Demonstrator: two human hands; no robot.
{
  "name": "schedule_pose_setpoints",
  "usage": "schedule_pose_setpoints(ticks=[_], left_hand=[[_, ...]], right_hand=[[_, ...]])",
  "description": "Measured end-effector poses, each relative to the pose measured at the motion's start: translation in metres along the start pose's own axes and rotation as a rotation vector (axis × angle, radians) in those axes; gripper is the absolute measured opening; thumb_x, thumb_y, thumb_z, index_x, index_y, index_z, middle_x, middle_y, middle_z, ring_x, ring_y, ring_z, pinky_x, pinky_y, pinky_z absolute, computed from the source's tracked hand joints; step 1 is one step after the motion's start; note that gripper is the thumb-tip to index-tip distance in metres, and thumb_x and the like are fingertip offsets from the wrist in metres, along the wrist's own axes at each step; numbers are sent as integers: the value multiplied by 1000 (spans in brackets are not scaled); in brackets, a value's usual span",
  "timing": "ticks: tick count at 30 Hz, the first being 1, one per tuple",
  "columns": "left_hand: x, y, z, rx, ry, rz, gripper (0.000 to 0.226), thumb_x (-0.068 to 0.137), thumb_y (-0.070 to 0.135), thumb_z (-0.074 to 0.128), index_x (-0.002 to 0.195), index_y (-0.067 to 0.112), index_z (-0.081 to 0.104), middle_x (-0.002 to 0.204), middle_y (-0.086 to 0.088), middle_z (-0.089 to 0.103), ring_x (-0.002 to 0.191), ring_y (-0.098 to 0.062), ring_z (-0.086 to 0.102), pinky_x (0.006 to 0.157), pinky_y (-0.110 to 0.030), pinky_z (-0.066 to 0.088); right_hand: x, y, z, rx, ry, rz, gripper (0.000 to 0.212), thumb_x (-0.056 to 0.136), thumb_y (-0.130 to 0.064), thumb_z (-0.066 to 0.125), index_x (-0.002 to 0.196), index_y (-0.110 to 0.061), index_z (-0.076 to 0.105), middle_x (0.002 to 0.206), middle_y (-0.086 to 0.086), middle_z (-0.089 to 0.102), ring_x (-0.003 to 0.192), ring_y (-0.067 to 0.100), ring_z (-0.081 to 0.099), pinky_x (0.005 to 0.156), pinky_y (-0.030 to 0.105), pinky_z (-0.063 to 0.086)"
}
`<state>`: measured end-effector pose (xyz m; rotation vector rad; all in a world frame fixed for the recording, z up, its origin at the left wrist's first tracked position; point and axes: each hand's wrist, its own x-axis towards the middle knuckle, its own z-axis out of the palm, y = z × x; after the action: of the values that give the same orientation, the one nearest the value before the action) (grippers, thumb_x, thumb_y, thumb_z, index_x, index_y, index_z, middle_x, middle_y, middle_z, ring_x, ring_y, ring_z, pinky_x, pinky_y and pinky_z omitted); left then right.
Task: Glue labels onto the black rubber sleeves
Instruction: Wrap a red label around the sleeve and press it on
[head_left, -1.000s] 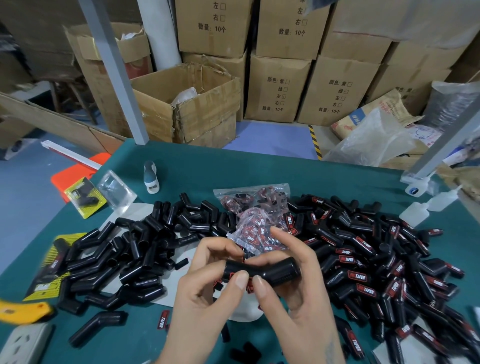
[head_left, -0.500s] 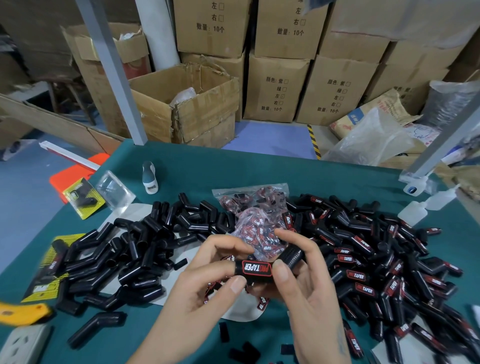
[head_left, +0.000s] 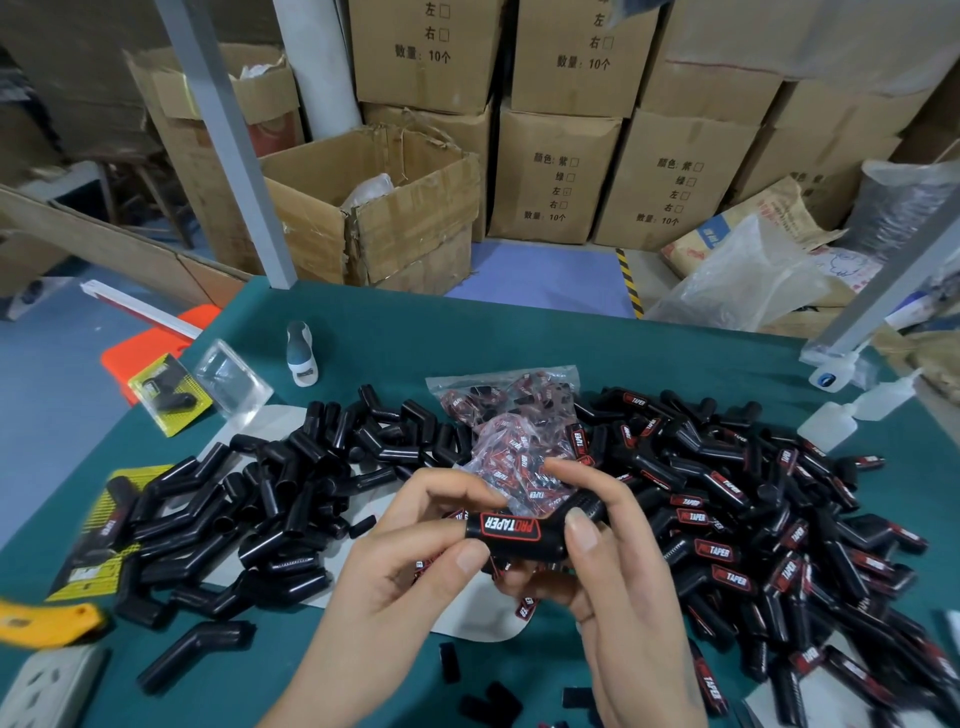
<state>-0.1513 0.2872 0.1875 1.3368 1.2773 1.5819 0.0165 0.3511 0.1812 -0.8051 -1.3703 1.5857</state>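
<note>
hands: left hand (head_left: 415, 561) and right hand (head_left: 613, 577) both pinch one sleeve (head_left: 524, 530) above the table (head_left: 395, 332) | label (head_left: 510, 527): on top, facing up | risk: wet glue lets label slide or lift under thumb pressure; stray glue may stick fingers

Both hands meet above the green-covered bench (head_left: 519, 332), palms turned toward each other and forearms rising from the near edge. The left hand (head_left: 415, 561) pinches one end of a bent black rubber sleeve (head_left: 524, 535) with a red label between thumb and curled fingers. The right hand (head_left: 613, 582) grips the sleeve's other end, thumb on top and index finger arched over it.
</note>
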Motion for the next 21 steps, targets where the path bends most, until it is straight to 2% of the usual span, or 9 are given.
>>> schedule_pose_setpoints(ticks=[2,6,8,10,12,13,16,19,21], left_hand=[[1,1,0,-5,7,17,29,97,35,65,93,12,82,117,6,64,109,-18,64,92,-22,49],[2,1,1,-26,44,39,50,98,54,65,91,7,82,117,3,65,110,-20,64,95,-24,49],[1,0,1,-23,65,60,52,96,55,67,89,6,82,117,4,65,110,-21,64,95,-26,49],[1,-1,1,5,80,100,43,96,55,66,91,15,84,118,5,64,112,-22,64,97,-27,49],[1,-1,2,36,96,129,35,97,54,66,93,25,84,119,7,63,115,-23,63,99,-27,49],[0,-1,2,52,104,137,33,97,54,66,93,26,84,119,8,63,116,-24,63,99,-27,49],[-1,-5,2,138,132,184,36,99,53,65,87,23,81,122,6,63,116,-27,62,97,-32,49],[-2,-7,3,208,137,231,32,101,51,63,88,27,80,123,1,61,118,-28,62,96,-36,51],[-2,-7,4,237,130,249,31,101,51,63,90,27,80,124,0,61,119,-29,61,94,-39,51]], right_hand=[[0,-1,1,3,2,3,62,88,-67,70,137,-31,61,97,21,74,75,39,75,75,42,61],[0,-3,2,27,-12,5,59,87,-68,72,132,-31,65,91,20,75,69,34,73,70,36,61],[1,-5,2,38,-26,14,58,85,-69,72,128,-30,67,86,21,75,65,32,72,68,34,60],[1,-6,2,20,-41,15,58,85,-72,70,125,-31,68,83,21,75,64,32,73,67,32,60],[1,-8,2,-51,-45,-14,55,87,-73,65,126,-34,67,92,16,76,75,30,76,71,31,61],[0,-8,1,-129,-24,-57,50,90,-71,62,128,-38,65,103,10,76,88,27,77,76,29,61],[0,-9,-3,-377,109,-301,32,96,-52,57,128,-47,64,134,-4,61,128,21,60,96,26,54],[-2,-13,-7,-435,123,-512,22,99,-45,63,119,-41,70,134,-4,58,132,28,55,106,38,48],[-3,-16,-6,-468,75,-606,17,98,-41,66,113,-36,73,127,-4,62,130,31,57,106,36,47]])
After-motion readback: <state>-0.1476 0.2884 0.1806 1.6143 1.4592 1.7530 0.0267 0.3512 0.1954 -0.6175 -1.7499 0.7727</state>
